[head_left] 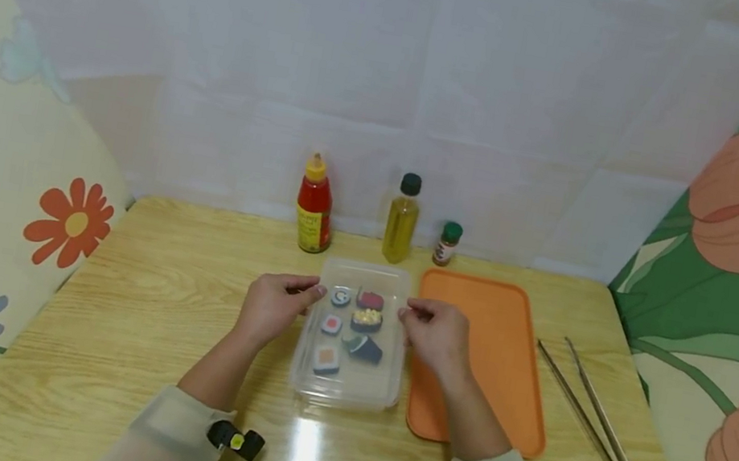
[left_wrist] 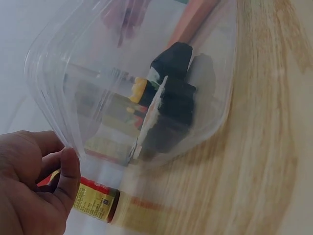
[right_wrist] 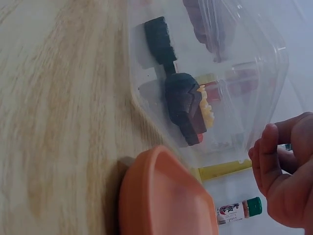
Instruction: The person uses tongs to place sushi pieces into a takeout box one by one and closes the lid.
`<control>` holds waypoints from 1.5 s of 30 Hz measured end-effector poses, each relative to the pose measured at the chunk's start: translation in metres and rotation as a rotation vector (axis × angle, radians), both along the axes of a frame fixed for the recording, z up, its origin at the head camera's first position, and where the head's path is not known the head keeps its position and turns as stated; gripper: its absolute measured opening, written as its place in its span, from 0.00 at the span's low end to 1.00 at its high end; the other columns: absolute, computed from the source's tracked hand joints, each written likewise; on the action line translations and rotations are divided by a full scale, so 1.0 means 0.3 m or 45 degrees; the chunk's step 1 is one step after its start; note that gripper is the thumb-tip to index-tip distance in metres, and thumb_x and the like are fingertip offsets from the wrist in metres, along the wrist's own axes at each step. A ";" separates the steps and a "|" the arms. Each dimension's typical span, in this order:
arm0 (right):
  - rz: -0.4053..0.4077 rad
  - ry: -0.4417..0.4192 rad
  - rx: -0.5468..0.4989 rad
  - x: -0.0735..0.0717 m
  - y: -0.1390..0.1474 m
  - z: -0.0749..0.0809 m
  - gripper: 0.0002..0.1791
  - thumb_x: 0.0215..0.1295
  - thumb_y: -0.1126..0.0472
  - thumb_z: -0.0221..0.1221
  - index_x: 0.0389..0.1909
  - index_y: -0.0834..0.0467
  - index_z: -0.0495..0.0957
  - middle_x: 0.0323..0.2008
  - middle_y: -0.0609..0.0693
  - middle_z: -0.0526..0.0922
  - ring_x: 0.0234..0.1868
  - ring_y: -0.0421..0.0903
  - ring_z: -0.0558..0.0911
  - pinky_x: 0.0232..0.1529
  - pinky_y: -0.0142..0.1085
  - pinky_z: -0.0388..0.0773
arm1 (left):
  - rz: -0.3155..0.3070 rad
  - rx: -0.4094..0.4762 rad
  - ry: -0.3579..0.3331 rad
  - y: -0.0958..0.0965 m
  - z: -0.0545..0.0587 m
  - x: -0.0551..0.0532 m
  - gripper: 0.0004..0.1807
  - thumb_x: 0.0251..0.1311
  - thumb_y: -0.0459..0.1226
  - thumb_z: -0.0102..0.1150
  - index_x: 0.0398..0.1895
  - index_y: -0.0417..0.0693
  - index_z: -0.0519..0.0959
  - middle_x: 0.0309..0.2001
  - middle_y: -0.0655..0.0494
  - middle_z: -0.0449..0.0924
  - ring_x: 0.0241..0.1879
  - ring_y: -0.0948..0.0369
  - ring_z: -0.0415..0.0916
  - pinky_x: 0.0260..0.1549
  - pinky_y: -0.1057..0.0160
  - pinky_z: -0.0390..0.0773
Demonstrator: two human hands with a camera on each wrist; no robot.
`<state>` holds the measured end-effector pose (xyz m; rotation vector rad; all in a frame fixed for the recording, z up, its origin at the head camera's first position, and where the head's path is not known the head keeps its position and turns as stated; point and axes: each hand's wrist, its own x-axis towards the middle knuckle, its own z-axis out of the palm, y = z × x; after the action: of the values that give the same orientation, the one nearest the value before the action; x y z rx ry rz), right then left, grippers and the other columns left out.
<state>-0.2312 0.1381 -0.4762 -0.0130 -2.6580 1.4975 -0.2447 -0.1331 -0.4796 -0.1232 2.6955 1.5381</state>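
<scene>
A clear plastic container stands on the wooden table in front of the person, several sushi pieces inside. Among them are a roe-topped piece, a dark cone-shaped piece, a reddish piece and a white-and-orange roll. The left hand pinches the container's upper rim on the left side, thumb and forefinger at the edge. On the opposite side the right hand pinches the same rim. Layered clear edges show along the top in the left wrist view, where the left fingertips meet the rim.
An orange tray lies right of the container, partly under the right forearm. Metal tongs rest farther right. Behind stand a red sauce bottle, an oil bottle and a small green-capped jar.
</scene>
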 end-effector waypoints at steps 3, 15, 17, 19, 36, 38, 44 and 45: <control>-0.005 -0.012 0.009 -0.001 0.002 0.003 0.13 0.65 0.59 0.68 0.46 0.62 0.90 0.27 0.48 0.86 0.18 0.39 0.81 0.25 0.33 0.79 | 0.007 -0.008 0.009 0.001 0.004 0.000 0.23 0.68 0.49 0.67 0.59 0.45 0.86 0.50 0.48 0.88 0.33 0.61 0.86 0.31 0.64 0.80; -0.009 -0.051 0.006 -0.003 0.010 0.000 0.13 0.65 0.59 0.68 0.45 0.62 0.90 0.26 0.48 0.85 0.19 0.41 0.82 0.24 0.35 0.79 | 0.008 -0.025 0.002 0.008 -0.002 -0.006 0.22 0.67 0.49 0.68 0.58 0.46 0.87 0.49 0.48 0.89 0.33 0.61 0.86 0.30 0.64 0.80; -0.015 -0.053 -0.001 -0.002 0.011 -0.005 0.13 0.65 0.59 0.69 0.46 0.62 0.90 0.26 0.48 0.85 0.19 0.41 0.82 0.23 0.35 0.79 | 0.008 -0.015 0.005 0.008 -0.004 -0.006 0.22 0.67 0.49 0.68 0.58 0.46 0.87 0.49 0.48 0.89 0.33 0.61 0.86 0.30 0.64 0.80; -0.018 -0.047 -0.015 -0.002 0.012 -0.010 0.13 0.65 0.59 0.68 0.46 0.62 0.90 0.26 0.48 0.85 0.19 0.41 0.81 0.23 0.35 0.79 | 0.011 -0.003 0.014 0.008 -0.008 -0.006 0.23 0.67 0.49 0.69 0.57 0.46 0.87 0.49 0.47 0.89 0.32 0.61 0.87 0.30 0.65 0.81; 0.103 0.000 0.017 0.093 0.031 -0.049 0.25 0.69 0.52 0.67 0.62 0.60 0.82 0.36 0.49 0.87 0.30 0.41 0.81 0.29 0.34 0.80 | -0.110 0.279 -0.150 -0.034 -0.044 0.092 0.28 0.73 0.45 0.63 0.73 0.49 0.74 0.54 0.42 0.78 0.38 0.57 0.84 0.37 0.59 0.88; 0.133 0.001 -0.003 0.115 0.033 -0.053 0.27 0.69 0.53 0.67 0.64 0.61 0.81 0.34 0.48 0.86 0.28 0.40 0.81 0.28 0.33 0.79 | -0.133 0.307 -0.187 -0.039 -0.039 0.120 0.28 0.73 0.45 0.63 0.73 0.50 0.74 0.55 0.42 0.77 0.39 0.56 0.84 0.38 0.57 0.88; 0.193 0.025 -0.010 0.169 0.042 -0.055 0.31 0.69 0.54 0.68 0.69 0.62 0.76 0.31 0.46 0.83 0.26 0.38 0.78 0.27 0.31 0.78 | -0.196 0.345 -0.232 -0.038 -0.018 0.192 0.30 0.72 0.42 0.63 0.76 0.51 0.70 0.56 0.42 0.75 0.41 0.52 0.84 0.38 0.55 0.88; 0.203 0.018 -0.005 0.177 0.044 -0.053 0.32 0.69 0.53 0.68 0.69 0.62 0.75 0.31 0.45 0.83 0.26 0.38 0.78 0.26 0.31 0.78 | -0.204 0.343 -0.239 -0.037 -0.016 0.202 0.31 0.72 0.42 0.64 0.76 0.52 0.70 0.56 0.42 0.75 0.40 0.52 0.84 0.37 0.55 0.88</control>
<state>-0.1781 0.1513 -0.4922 0.2132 -2.7016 1.5402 -0.1840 -0.1443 -0.4843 -0.0401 2.2738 1.7245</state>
